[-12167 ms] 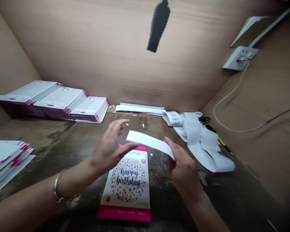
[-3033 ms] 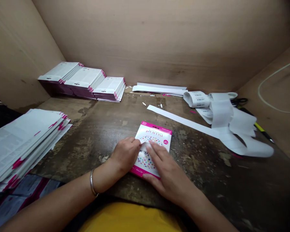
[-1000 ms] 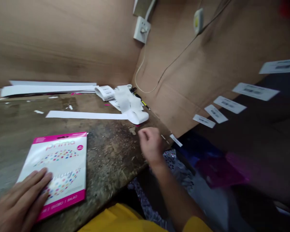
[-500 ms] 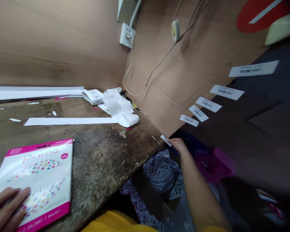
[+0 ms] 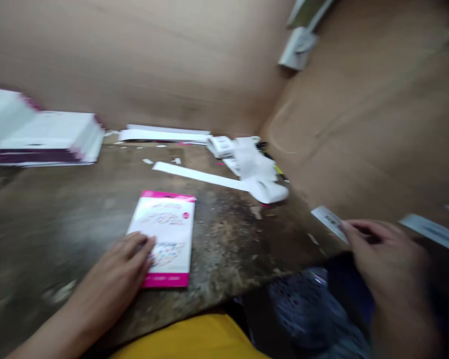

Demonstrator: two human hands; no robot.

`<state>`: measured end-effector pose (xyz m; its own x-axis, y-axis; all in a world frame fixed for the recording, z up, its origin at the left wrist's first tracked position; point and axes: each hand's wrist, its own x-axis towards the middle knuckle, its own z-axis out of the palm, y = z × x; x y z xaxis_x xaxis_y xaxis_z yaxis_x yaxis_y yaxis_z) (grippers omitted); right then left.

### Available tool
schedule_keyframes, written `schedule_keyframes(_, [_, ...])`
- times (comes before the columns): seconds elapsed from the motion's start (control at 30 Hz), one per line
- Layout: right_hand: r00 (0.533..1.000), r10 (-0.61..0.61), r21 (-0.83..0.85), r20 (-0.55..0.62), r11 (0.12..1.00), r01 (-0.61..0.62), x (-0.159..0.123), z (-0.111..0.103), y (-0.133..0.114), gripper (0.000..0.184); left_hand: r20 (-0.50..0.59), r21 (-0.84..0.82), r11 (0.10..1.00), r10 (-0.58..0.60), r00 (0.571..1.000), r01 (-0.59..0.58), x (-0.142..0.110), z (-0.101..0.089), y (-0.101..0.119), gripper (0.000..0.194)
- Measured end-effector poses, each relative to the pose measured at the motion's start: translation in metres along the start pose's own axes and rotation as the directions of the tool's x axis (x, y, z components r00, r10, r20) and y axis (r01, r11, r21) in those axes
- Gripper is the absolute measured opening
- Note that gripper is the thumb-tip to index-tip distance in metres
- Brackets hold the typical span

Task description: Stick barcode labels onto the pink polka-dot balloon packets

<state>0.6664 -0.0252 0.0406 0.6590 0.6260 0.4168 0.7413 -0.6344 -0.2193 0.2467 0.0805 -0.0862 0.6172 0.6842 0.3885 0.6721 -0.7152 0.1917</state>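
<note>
A flat white balloon packet (image 5: 172, 227) with pink bands at top and bottom and coloured dots lies on the worktable. My left hand (image 5: 125, 264) rests over its lower left part, fingers extended on its surface and not gripped round it. To the right, beyond the table's edge, my right hand (image 5: 385, 254) is closed in a pinch, slightly blurred. Between its thumb and finger sits one end of a white barcode label (image 5: 328, 222), the other end sticking out to the left.
Stacks of white packets (image 5: 56, 132) stand at the back left. A curled strip of label backing (image 5: 267, 189) lies by the back corner. More barcode labels (image 5: 434, 232) hang along the right panel's edge. Below the edge are dotted plastic packs (image 5: 303, 304).
My view has swung left, bringing the packet stacks in. My right hand has lifted from beside the table edge with the label in its pinch. The left hand stays on the packet.
</note>
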Motion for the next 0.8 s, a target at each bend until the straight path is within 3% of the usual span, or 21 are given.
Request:
schedule_keyframes(0.03, [0.996, -0.069, 0.175, -0.050, 0.982, 0.077, -0.010, 0.003, -0.027, 0.016, 0.052, 0.072, 0.997, -0.004, 0.999, 0.000, 0.003, -0.005, 0.004, 0.034])
schedule_keyframes(0.07, [0.990, -0.135, 0.370, 0.035, 0.922, 0.113, -0.022, 0.010, -0.055, 0.016, 0.086, 0.116, 0.993, -0.020, 0.996, 0.010, 0.006, -0.008, 0.006, 0.034])
schedule_keyframes(0.1, [0.952, -0.239, 0.537, 0.193, 0.838, 0.101, -0.036, 0.018, -0.083, 0.017, 0.106, 0.142, 0.990, -0.027, 0.994, 0.011, 0.008, -0.009, 0.007, 0.034])
schedule_keyframes(0.17, [0.781, -0.462, 0.708, 0.419, 0.706, 0.037, -0.062, 0.039, -0.137, 0.019, 0.128, 0.158, 0.987, -0.034, 0.991, 0.013, 0.008, -0.009, 0.007, 0.036])
schedule_keyframes(0.2, [0.685, -0.553, 0.748, 0.474, 0.664, 0.019, -0.073, 0.051, -0.162, 0.019, 0.132, 0.157, 0.988, -0.030, 0.991, 0.009, 0.006, -0.008, 0.007, 0.036])
schedule_keyframes(0.27, [0.561, -0.654, 0.786, 0.508, 0.618, 0.008, -0.084, 0.075, -0.201, 0.021, 0.133, 0.147, 0.989, -0.025, 0.991, 0.005, 0.002, -0.007, 0.008, 0.037])
schedule_keyframes(0.33, [0.498, -0.691, 0.795, 0.524, 0.606, 0.004, -0.085, 0.097, -0.226, 0.023, 0.118, 0.127, 0.992, -0.027, 0.993, 0.012, -0.001, -0.006, 0.009, 0.037])
schedule_keyframes(0.43, [0.418, -0.707, 0.775, 0.570, 0.632, 0.013, -0.081, 0.118, -0.245, 0.024, 0.087, 0.090, 0.994, -0.073, 0.994, 0.065, -0.001, -0.008, 0.011, 0.034])
schedule_keyframes(0.53, [0.366, -0.706, 0.743, 0.607, 0.667, 0.056, -0.083, 0.124, -0.251, 0.022, 0.079, 0.065, 0.991, -0.123, 0.989, 0.118, 0.000, -0.011, 0.013, 0.032])
schedule_keyframes(0.8, [0.372, -0.702, 0.666, 0.607, 0.705, 0.244, -0.092, 0.121, -0.253, 0.017, 0.076, 0.065, 0.987, -0.150, 0.986, 0.146, -0.004, -0.007, 0.013, 0.035])
